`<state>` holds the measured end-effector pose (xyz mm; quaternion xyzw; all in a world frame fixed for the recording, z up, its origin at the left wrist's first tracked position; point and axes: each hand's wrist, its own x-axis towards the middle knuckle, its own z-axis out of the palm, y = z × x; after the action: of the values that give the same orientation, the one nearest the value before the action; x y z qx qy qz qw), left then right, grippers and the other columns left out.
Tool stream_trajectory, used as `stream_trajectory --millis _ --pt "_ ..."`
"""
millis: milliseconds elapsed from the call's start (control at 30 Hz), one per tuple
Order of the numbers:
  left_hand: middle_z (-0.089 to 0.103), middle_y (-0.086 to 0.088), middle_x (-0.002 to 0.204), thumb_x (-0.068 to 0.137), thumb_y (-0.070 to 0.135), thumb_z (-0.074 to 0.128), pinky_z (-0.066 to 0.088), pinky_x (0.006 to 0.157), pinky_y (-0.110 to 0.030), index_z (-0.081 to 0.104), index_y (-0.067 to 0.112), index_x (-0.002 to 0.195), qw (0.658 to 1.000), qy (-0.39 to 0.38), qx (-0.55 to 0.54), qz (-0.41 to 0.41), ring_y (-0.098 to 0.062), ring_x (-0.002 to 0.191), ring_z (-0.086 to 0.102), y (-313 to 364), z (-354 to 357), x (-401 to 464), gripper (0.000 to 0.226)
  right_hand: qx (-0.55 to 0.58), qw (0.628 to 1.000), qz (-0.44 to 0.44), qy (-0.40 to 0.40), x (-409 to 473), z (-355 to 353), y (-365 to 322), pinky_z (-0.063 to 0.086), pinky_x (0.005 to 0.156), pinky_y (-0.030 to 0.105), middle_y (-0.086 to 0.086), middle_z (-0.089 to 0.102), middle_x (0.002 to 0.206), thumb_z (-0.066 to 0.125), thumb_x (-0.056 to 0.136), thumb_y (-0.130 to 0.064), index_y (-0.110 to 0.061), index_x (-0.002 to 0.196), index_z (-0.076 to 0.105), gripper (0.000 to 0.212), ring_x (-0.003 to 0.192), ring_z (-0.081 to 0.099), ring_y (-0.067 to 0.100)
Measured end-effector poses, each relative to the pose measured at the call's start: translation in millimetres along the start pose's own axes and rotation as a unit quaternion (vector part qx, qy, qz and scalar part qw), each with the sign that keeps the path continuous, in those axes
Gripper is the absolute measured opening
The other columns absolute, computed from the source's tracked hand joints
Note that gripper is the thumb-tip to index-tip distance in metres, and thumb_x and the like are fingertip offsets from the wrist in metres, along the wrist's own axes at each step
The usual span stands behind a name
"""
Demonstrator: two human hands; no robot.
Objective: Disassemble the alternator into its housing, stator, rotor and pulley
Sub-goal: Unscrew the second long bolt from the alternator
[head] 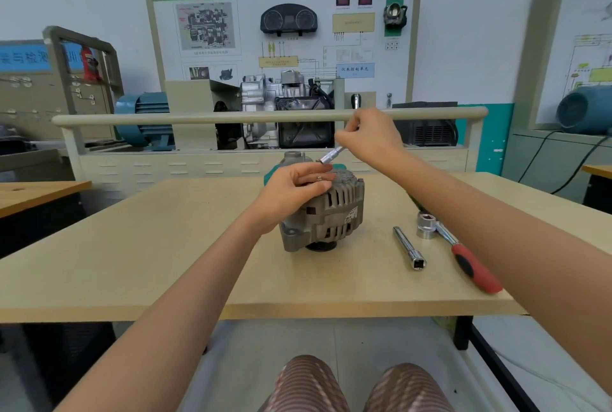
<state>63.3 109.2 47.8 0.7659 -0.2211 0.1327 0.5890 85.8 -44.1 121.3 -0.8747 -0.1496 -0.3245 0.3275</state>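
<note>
grey slotted alternator point(326, 213), pulley down

1 alternator point(326, 213), 1 ratchet point(463, 254), 1 loose socket point(426, 225), 1 extension bar point(409, 247), 2 hands point(291, 193) point(371, 136)

The left hand point(291, 193) covers the near-left top of the alternator point(326, 213), so can't see what its fingers are touching up there. Pulley underneath is mostly hidden, just a dark sliver showing. The right hand point(367, 138) swallows the top of the socket tool point(332, 155), and its tip is too blurry to tell if it's seated. The right forearm hides part of the ratchet point(463, 254) toward the bench's right edge.
</note>
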Motion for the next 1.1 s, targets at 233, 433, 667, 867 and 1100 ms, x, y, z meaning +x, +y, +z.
stream_trajectory --millis 233,433,667,867,1100 --pt "0.06 0.011 0.129 0.097 0.024 0.054 0.044 0.104 -0.028 0.066 0.036 0.107 0.993 0.035 0.102 0.044 -0.004 0.121 0.054 -5.7 4.9 -3.8 0.02 0.181 0.97 0.147 -0.068 -15.8 18.9 37.4 0.035 0.046 0.022 -0.003 0.05 0.071 0.057 0.089 -0.023 -0.019 0.076 0.054 0.014 0.058 0.044 0.011" --pt "0.067 0.017 0.106 0.097 0.025 0.055 0.047 0.084 -0.01 0.071 0.031 0.1 0.989 0.02 0.143 0.021 0.007 0.098 0.06 5.2 -4.2 -0.6 0.017 0.163 0.971 0.112 -0.131 -20.5 27.1 46.1 0.035 0.042 0.02 -0.004 0.053 0.071 0.053 0.093 -0.026 -0.023 0.107 0.065 0.019 0.054 0.042 0.011" --pt "0.068 0.011 0.071 0.08 0.028 0.076 0.05 0.064 -0.016 0.07 0.022 0.073 0.985 0.113 0.132 0.024 0.0 0.066 0.061 3.3 2.3 6.8 0.011 0.163 0.965 0.08 -0.189 -23.9 25.9 53.3 0.028 0.038 0.019 0.001 0.047 0.065 0.058 0.092 -0.032 -0.025 0.105 0.067 0.018 0.052 0.036 0.013" --pt "0.056 0.008 0.067 0.081 0.036 0.074 0.04 0.055 -0.01 0.055 0.02 0.071 0.981 0.126 0.146 0.026 0.002 0.057 0.049 -0.4 9.2 7.6 0.027 0.162 0.966 0.069 -0.191 -26.2 27.8 57.7 0.029 0.037 0.02 0.002 0.043 0.06 0.054 0.094 -0.036 -0.029 0.113 0.063 0.022 0.047 0.036 0.011" --pt "0.068 0.013 0.112 0.096 0.026 0.056 0.044 0.076 -0.004 0.069 0.023 0.113 0.993 -0.018 0.117 -0.005 0.007 0.098 0.061 5.7 -8.1 -3.1 0.022 0.158 0.969 0.058 -0.182 -29.4 27.5 54.6 0.029 0.037 0.019 -0.001 0.043 0.058 0.051 0.095 -0.032 -0.023 0.115 0.064 0.025 0.046 0.036 0.012"
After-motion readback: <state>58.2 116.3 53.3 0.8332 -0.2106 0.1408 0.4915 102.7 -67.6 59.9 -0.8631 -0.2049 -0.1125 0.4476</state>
